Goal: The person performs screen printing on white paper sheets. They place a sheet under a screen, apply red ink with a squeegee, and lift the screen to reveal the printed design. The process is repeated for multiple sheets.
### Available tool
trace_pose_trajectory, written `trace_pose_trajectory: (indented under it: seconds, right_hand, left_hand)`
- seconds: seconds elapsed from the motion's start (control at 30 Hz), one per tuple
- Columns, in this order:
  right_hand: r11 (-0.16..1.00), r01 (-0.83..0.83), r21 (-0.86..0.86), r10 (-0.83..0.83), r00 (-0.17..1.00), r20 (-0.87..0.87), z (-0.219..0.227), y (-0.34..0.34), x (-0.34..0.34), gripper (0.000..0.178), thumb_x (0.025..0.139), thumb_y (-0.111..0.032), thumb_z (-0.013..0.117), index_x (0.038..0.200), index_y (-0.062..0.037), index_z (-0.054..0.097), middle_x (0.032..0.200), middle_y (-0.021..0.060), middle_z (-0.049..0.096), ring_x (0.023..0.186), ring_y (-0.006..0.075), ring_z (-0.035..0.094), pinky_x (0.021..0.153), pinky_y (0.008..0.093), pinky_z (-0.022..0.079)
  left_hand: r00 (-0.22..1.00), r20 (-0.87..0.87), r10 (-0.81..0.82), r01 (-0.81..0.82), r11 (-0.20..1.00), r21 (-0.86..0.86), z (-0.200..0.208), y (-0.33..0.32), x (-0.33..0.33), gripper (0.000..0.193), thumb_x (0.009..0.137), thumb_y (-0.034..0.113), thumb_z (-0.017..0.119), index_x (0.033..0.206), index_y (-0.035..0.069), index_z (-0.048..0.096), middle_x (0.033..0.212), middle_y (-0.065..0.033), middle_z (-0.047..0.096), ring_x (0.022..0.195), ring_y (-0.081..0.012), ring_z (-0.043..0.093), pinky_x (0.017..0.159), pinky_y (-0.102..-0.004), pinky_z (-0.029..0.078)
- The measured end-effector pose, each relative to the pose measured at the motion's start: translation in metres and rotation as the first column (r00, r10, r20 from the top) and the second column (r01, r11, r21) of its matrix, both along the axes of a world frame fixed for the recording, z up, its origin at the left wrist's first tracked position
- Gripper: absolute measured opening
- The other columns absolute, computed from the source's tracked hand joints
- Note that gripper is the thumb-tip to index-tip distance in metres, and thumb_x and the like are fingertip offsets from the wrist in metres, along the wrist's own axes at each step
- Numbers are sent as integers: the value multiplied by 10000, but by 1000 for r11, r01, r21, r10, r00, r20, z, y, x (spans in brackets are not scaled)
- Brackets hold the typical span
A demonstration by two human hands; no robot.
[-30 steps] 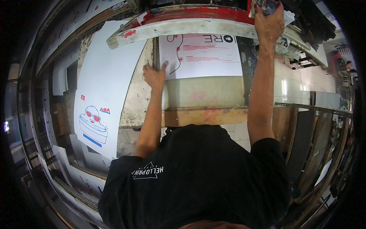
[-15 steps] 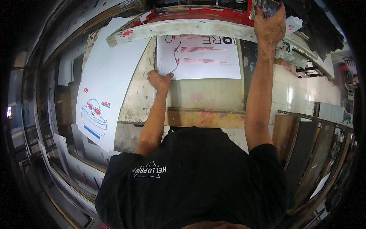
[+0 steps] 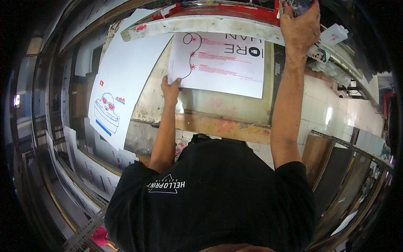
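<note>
My left hand (image 3: 171,89) pinches the near left corner of a white printed sheet (image 3: 239,77), thumb on top. Black lettering, red text lines and a curly black line with red star shapes are printed on it. The sheet lies slightly askew on a pale, ink-stained printing board (image 3: 218,105). Its far part passes under a screen frame (image 3: 214,24) with a whitish near bar and red behind it. At the frame's far right corner, my right hand (image 3: 301,29) is closed around a dark, shiny piece, cut off by the picture's top edge; I cannot make out what it is.
Left of the board lie large white sheets (image 3: 119,71) with a blue and red cartoon print. Metal racks (image 3: 54,168) holding more sheets stand farther left. To the right are a white plastic container (image 3: 334,34) and a rack of upright boards (image 3: 336,168).
The printed sheet has slid toward me and turned slightly, so more print shows below the frame. My left hand moved with its corner. My right hand stays at the frame's far right corner.
</note>
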State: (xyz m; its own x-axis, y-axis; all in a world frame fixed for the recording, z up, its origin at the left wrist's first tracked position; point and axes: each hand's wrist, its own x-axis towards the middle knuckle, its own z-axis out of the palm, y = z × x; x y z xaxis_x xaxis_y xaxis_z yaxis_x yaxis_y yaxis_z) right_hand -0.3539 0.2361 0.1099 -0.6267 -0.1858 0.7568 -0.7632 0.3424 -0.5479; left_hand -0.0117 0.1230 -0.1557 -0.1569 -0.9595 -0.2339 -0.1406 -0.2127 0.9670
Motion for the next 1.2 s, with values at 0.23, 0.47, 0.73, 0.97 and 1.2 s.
trace_pose_trajectory:
  seconds: [0.23,0.47,0.73,0.97,1.2]
  right_hand:
    - [999,46,-6,-46,990,-134,-12,-7,-15,688,773,-123,755,1359,27,429,1282,259,546,1197,398,528,1004,418,424]
    - [986,118,122,-101,986,-136,-13,-3,-27,699,758,-316,765,1306,13,484,1202,233,606,1104,405,591,943,454,450]
    - [969,181,169,-171,983,-71,-20,1,-38,724,737,-363,781,1299,0,505,1202,213,625,1133,391,589,961,431,442]
    - [968,202,146,-189,977,-102,-24,1,-39,731,732,-365,781,1299,8,510,1179,235,632,1117,394,598,957,437,447]
    - [957,253,141,-230,960,-162,-28,8,-32,720,737,-288,778,1313,25,482,1193,244,609,1107,411,591,944,442,454]
  left_hand:
    - [993,3,118,-118,992,55,13,27,64,264,843,29,674,1072,-10,550,899,-94,649,703,-161,619,530,-277,515]
    - [987,22,161,-162,983,86,-1,43,122,255,840,65,709,1062,28,588,866,-47,652,653,-131,601,523,-277,494]
    - [990,-46,130,-127,990,66,-4,46,149,230,849,57,685,1052,-6,600,824,-49,640,621,-128,577,503,-270,476]
    - [994,12,110,-111,986,123,-16,41,166,264,850,56,673,1093,-10,592,842,-59,644,635,-129,591,512,-269,499]
    - [998,40,47,-53,984,168,-13,31,166,358,864,132,684,1172,6,553,975,-101,632,783,-202,626,647,-405,609]
